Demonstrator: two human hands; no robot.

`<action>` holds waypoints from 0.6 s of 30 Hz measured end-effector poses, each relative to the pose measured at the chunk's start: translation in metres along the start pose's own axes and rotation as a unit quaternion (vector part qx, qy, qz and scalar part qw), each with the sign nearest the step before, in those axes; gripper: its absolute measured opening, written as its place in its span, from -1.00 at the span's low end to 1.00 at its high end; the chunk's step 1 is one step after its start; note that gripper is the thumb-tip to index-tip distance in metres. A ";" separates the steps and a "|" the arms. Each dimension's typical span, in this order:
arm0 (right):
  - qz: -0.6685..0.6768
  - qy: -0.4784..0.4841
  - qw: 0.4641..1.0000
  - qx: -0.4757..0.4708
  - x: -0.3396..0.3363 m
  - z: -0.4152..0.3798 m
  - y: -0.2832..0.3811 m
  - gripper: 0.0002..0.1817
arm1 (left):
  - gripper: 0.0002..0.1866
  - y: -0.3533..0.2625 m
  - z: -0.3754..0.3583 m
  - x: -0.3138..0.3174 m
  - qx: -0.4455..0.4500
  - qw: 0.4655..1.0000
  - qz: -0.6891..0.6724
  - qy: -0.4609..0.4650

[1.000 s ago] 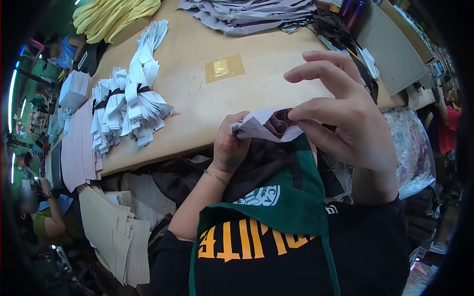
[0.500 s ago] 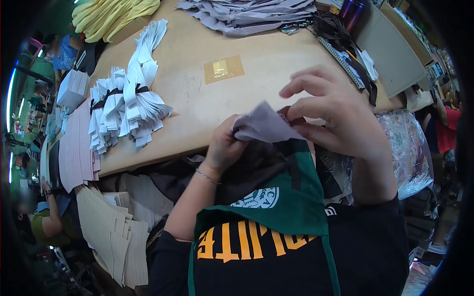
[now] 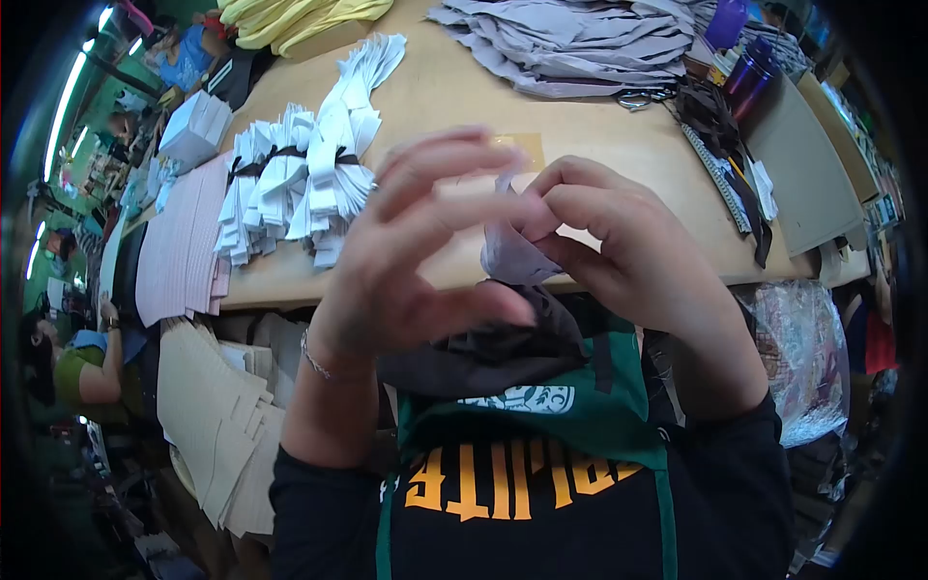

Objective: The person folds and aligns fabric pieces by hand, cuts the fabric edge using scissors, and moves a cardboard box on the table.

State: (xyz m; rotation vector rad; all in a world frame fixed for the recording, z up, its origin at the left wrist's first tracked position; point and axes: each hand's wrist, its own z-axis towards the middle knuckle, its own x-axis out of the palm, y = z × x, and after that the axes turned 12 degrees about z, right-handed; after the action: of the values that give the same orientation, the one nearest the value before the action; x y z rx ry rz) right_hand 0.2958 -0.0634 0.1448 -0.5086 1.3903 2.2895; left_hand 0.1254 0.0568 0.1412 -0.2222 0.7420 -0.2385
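We see the right hand (image 3: pixel 633 232) pinching the greyish cloth (image 3: pixel 512 259), and beside this cloth the left hand (image 3: pixel 391 256) (rather blurred) spreads wide.

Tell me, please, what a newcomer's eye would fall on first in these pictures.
Probably the raised hands at the centre: the left hand, blurred and spread, and the right hand, whose fingers hold a lilac-grey cloth. Next come the tied white strips at left on the table and the bright yellow cloth at the top left.
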 end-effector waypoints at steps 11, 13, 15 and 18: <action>0.104 -0.020 0.994 0.027 -0.025 -0.029 -0.016 -0.89 | -0.72 -0.017 -0.026 0.029 0.025 0.991 0.135 0.002; 0.113 -0.025 0.993 0.021 -0.023 -0.034 -0.017 -0.89 | -0.75 -0.018 -0.025 0.037 -0.004 0.988 0.152 -0.016; 0.137 -0.024 0.990 0.008 -0.022 -0.038 -0.021 -0.88 | -0.78 -0.021 -0.022 0.043 -0.031 0.984 0.174 -0.028; 0.165 -0.012 0.986 -0.020 -0.025 -0.041 -0.025 -0.87 | -0.82 -0.025 -0.014 0.048 -0.064 0.977 0.196 -0.049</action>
State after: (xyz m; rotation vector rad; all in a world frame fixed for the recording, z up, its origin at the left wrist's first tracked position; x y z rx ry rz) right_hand 0.3344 -0.0936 0.1209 -0.2762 1.5137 2.5757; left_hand 0.1467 0.0174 0.1080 -0.2036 0.6880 0.1946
